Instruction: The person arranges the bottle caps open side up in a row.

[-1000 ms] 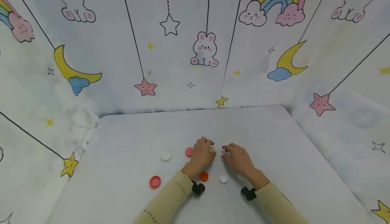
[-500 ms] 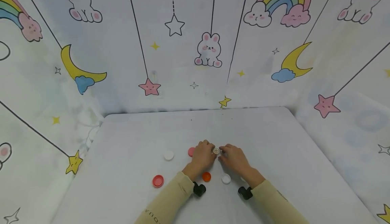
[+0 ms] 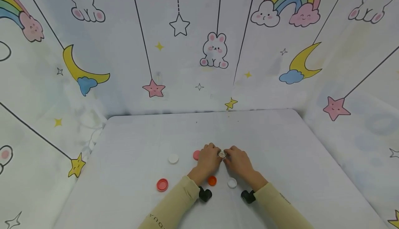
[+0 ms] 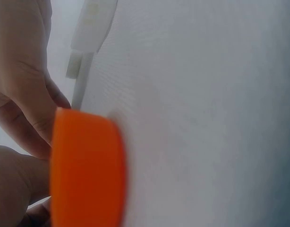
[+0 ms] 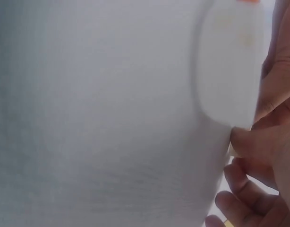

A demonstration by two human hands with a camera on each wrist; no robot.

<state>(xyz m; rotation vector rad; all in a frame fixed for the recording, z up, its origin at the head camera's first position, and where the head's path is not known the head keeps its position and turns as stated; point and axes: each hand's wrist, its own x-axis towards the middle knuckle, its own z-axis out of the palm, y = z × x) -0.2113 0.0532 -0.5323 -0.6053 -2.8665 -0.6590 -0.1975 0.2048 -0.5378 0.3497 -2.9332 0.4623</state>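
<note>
A small round pale cap (image 3: 222, 154) with ring markings sits between my two hands near the table's middle in the head view. My left hand (image 3: 208, 158) pinches its left side with thumb and fingers. From the other side, my right hand (image 3: 239, 161) pinches its right edge between thumb and curled fingers. In both wrist views the held cap is mostly hidden by fingers. An orange cap (image 3: 212, 180) lies beside my left wrist and looms large in the left wrist view. A white cap (image 3: 232, 183) lies between the forearms.
A pink cap (image 3: 196, 155) lies left of my left hand, partly covered. Farther left are a white cap (image 3: 173, 158) and a red ringed cap (image 3: 162, 185). The white table (image 3: 143, 135) meets a cartoon-printed cloth backdrop (image 3: 187, 59) behind and at the sides.
My right hand has moved left and closed its fingers on the pale cap. The left hand has stayed on it. A whitish cap near my right wrist is now out of sight. The view shifted slightly.
</note>
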